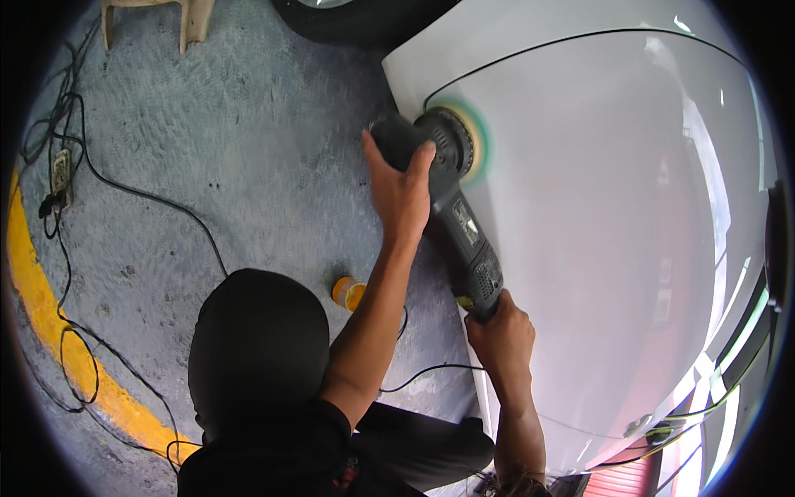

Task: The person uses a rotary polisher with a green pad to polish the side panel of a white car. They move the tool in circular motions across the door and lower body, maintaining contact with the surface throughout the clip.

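A black electric polisher point(465, 232) slants across the middle of the view, held in both hands. My left hand point(402, 190) grips its head end, thumb and fingers on either side of the housing. My right hand point(503, 335) is wrapped round the rear handle. The round foam pad point(476, 145), yellow with a green rim, faces the pale silver car panel point(580, 207) and seems to touch it near the panel's left edge. The pad's outline is blurred. Its contact face is hidden. Reflections of red and white cross the glossy panel.
On the grey floor point(199, 157) stands a small orange container point(348, 292). A black cord point(157, 197) and a power strip point(60, 174) lie left, by a yellow stripe point(50, 306). A tyre point(356, 23) and beige stool legs point(184, 29) show above. A rounded black shape point(261, 348) fills the lower left.
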Demonstrator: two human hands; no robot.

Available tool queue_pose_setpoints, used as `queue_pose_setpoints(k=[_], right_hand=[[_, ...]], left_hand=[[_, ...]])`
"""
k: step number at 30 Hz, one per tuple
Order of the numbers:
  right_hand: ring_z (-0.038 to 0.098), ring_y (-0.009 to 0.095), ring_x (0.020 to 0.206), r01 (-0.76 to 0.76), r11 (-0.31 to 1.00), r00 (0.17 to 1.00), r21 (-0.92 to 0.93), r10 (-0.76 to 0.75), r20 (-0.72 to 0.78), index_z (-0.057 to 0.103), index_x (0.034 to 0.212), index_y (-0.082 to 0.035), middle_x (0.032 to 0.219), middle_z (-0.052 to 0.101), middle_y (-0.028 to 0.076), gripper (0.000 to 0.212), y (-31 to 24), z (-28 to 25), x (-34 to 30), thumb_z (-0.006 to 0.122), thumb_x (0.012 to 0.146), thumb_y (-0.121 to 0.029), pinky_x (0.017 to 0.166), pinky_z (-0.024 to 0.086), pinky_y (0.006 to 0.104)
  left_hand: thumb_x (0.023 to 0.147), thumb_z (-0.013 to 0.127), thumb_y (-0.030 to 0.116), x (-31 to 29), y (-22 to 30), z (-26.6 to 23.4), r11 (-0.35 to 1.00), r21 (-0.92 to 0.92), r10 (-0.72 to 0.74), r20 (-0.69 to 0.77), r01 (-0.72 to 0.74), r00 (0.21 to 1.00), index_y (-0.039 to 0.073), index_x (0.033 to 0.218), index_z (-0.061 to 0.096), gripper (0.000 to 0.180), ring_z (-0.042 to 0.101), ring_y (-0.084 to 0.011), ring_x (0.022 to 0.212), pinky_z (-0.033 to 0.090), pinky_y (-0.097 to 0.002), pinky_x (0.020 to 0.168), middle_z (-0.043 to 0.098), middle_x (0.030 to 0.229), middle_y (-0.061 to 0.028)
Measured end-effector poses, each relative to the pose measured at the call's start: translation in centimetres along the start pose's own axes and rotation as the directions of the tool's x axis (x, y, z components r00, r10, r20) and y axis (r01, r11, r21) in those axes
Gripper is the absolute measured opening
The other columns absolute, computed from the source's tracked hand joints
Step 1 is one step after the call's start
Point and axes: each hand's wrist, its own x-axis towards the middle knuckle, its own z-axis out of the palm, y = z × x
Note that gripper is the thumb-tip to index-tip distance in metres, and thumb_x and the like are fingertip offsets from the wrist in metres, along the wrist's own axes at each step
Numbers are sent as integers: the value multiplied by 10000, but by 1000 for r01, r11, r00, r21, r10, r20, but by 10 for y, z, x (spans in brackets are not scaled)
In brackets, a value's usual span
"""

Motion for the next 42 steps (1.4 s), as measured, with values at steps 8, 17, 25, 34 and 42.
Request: queue_pose_setpoints(k=[8, 17, 25, 34, 42], right_hand=[[723, 443, 803, 33, 958, 997, 285, -10, -81, 661, 1006, -20, 809, 737, 222, 334, 20, -13, 1, 811, 741, -159, 749, 578, 501], [761, 387, 879, -12, 905, 998, 426, 35, -48, 704, 1069, -13, 869, 759, 223, 353, 51, -26, -2, 799, 741, -104, 794, 584, 422], [747, 405, 891, -41, 920, 999, 391, 43, 5, 698, 1090, -9, 903, 750, 241, 389, 55, -53, -7, 803, 729, -110, 834, 573, 429], [572, 87, 673, 19, 663, 972, 748, 164, -170, 663, 832, 51, 738, 664, 19, 120, 84, -64, -17, 727, 829, -51, 604, 475, 290], [698, 191, 728, 134, 755, 971, 642, 29, -237, 667, 942, 63, 780, 728, 132, 221, 88, -25, 6, 752, 786, -70, 695, 554, 358]], left_hand=[[890, 730, 411, -22, 60, 33, 973, 144, 167, 109, -182, 980, -95, 1623, 85, 1101, 447, -477, 1433, 406, -488, 1183, 315, 1589, -365], [911, 762, 317, -48, 62, 50, 941, 174, 272, 122, -290, 955, -115, 1615, 57, 1085, 470, -413, 1405, 498, -467, 1109, 331, 1532, -364], [814, 777, 65, -111, 22, 70, 893, -361, 335, 136, -268, 932, 72, 1651, -94, 1208, 422, -343, 1378, 447, -476, 1141, 273, 1544, -272], [691, 760, 25, -121, 99, 140, 674, -380, 736, 274, -634, 619, 111, 1661, 134, 1158, 238, -495, 1506, 364, -553, 1169, 114, 1631, -331], [712, 732, 10, -111, 47, 111, 719, -217, 694, 178, -660, 698, 127, 1652, 109, 1133, 309, -446, 1460, 376, -555, 1163, 170, 1604, -303]])
